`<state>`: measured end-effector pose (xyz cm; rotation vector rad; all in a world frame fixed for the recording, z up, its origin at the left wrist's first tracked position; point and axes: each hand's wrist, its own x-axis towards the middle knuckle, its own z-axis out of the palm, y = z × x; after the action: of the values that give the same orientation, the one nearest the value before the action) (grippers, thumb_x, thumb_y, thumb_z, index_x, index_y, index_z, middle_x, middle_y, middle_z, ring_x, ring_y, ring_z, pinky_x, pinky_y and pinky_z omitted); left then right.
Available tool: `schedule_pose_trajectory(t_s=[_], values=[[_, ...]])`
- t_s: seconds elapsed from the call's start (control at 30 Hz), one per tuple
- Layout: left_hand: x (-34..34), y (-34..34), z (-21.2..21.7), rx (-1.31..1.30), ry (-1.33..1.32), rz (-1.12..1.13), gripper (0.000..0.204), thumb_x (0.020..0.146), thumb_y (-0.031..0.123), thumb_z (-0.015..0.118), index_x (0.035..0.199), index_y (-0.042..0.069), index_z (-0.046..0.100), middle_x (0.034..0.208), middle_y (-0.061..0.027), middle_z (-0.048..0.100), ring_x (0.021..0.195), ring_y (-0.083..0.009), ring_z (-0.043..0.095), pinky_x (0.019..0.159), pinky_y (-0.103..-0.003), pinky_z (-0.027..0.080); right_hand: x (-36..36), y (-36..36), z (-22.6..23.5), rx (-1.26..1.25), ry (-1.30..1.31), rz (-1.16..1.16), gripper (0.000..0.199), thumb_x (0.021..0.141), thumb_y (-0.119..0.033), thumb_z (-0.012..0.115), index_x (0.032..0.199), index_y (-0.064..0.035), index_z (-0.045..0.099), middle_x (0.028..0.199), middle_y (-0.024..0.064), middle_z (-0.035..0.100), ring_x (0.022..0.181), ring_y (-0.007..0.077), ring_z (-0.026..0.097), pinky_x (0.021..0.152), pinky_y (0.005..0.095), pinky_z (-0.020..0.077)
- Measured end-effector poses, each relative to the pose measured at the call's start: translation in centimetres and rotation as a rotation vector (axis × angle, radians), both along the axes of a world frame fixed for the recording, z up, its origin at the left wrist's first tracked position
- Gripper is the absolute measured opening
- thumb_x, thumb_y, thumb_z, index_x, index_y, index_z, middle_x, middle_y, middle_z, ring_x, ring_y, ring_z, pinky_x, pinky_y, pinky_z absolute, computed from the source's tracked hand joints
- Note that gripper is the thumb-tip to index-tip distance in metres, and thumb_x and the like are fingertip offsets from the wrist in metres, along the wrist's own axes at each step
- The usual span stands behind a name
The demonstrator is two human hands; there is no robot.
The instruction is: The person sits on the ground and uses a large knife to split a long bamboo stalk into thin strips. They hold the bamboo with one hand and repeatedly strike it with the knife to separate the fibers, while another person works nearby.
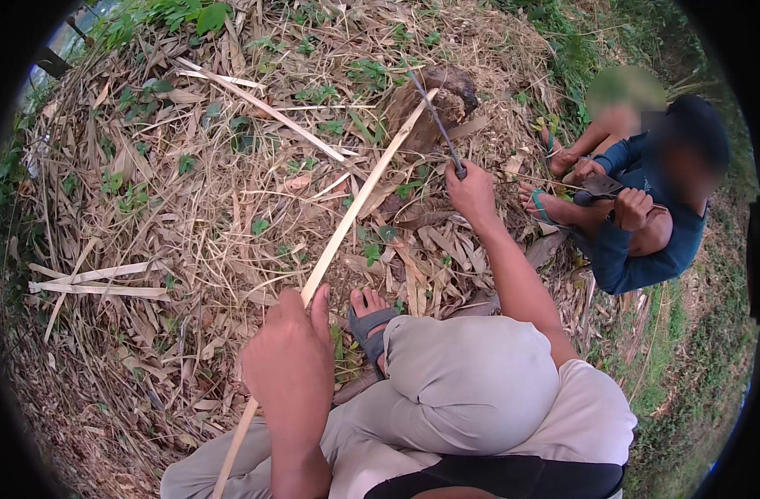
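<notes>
Bamboo strip [355, 204], long and pale, runs in a diagonal across the leaf litter, from below the person's lap up to the dark stump [434, 104] near the top of the ground. The left hand [290, 366] closes its fingers [320, 303] around the lower part of the strip, thumb side up, gripping it firmly just beside the sandalled foot [370, 320]. The right hand [471, 193] is wrapped tight around the handle of a thin dark blade [436, 125], whose edge slants up toward the strip's far end where it rests against the stump.

As I judge it, good work here depends on keeping the strip braced on the stump so it cannot skid, with the left grip well back from the cutting edge. The blade should meet the strip at a shallow angle and travel away from the body and the foot. Short, controlled strokes would serve better than force, since a thin strip may split off line or spring loose.

Dry bamboo leaves [189, 208] cover the ground, and several finished pale slats [97, 283] lie at its left edge. Another person [646, 208] in a blue top squats at the right edge, both of that person's hands busy with a separate piece; the swing of the blade should stay clear of them.
</notes>
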<state>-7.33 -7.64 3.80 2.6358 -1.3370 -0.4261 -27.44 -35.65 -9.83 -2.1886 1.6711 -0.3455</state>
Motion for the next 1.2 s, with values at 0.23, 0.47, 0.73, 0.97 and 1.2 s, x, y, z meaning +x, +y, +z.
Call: schedule_pose_trajectory(t_s=[0.23, 0.47, 0.73, 0.97, 1.2], values=[[0.9, -0.3, -0.5, 0.057, 0.020, -0.004, 0.037, 0.104, 0.033, 0.052, 0.079, 0.007, 0.056, 0.060, -0.0136, 0.063, 0.052, -0.0335, 0.064, 0.047, -0.044, 0.048, 2.8, 4.1, -0.2, -0.094, -0.154, 0.240, 0.020, 0.087, -0.021, 0.068, 0.083, -0.0025, 0.063, 0.063, 0.0181, 0.062, 0.062, 0.0390, 0.064, 0.058, 0.0450, 0.0485], [0.8, 0.0, 0.1, 0.003, 0.025, 0.060, 0.035, 0.104, 0.031, 0.051, 0.080, 0.005, 0.056, 0.059, -0.0158, 0.061, 0.055, -0.0361, 0.063, 0.049, -0.047, 0.046, 3.8, 2.5, 0.4, -0.053, -0.168, 0.210, 0.017, 0.083, -0.017, 0.073, 0.081, -0.0041, 0.063, 0.063, 0.0167, 0.059, 0.059, 0.0365, 0.061, 0.055, 0.0431, 0.0471], [1.2, 0.1, 0.2, 0.025, 0.077, 0.062, 0.035, 0.104, 0.031, 0.051, 0.080, 0.006, 0.056, 0.061, -0.0154, 0.062, 0.056, -0.0370, 0.063, 0.050, -0.047, 0.047, 3.2, 2.2, -0.2, -0.082, -0.061, 0.162, 0.020, 0.086, -0.023, 0.070, 0.083, -0.0039, 0.065, 0.061, 0.0171, 0.061, 0.061, 0.0391, 0.064, 0.057, 0.0470, 0.0492], [1.7, 0.1, -0.5, 0.029, 0.046, 0.080, 0.035, 0.103, 0.032, 0.052, 0.080, 0.006, 0.056, 0.061, -0.0145, 0.061, 0.055, -0.0355, 0.063, 0.049, -0.046, 0.047, 4.2, 5.2, 1.5, -0.296, -0.156, 0.547, 0.021, 0.085, -0.022, 0.071, 0.087, -0.0017, 0.066, 0.066, 0.0180, 0.064, 0.065, 0.0378, 0.066, 0.060, 0.0439, 0.0504], [1.9, 0.0, -0.2, 0.088, 0.084, 0.000, 0.033, 0.104, 0.033, 0.049, 0.084, 0.007, 0.055, 0.065, -0.0118, 0.066, 0.056, -0.0312, 0.068, 0.046, -0.042, 0.051, 2.2, 0.4, -0.7, -0.114, -0.002, 0.110, 0.018, 0.085, -0.019, 0.070, 0.091, -0.0023, 0.068, 0.067, 0.0189, 0.064, 0.064, 0.0373, 0.066, 0.060, 0.0435, 0.0509]])
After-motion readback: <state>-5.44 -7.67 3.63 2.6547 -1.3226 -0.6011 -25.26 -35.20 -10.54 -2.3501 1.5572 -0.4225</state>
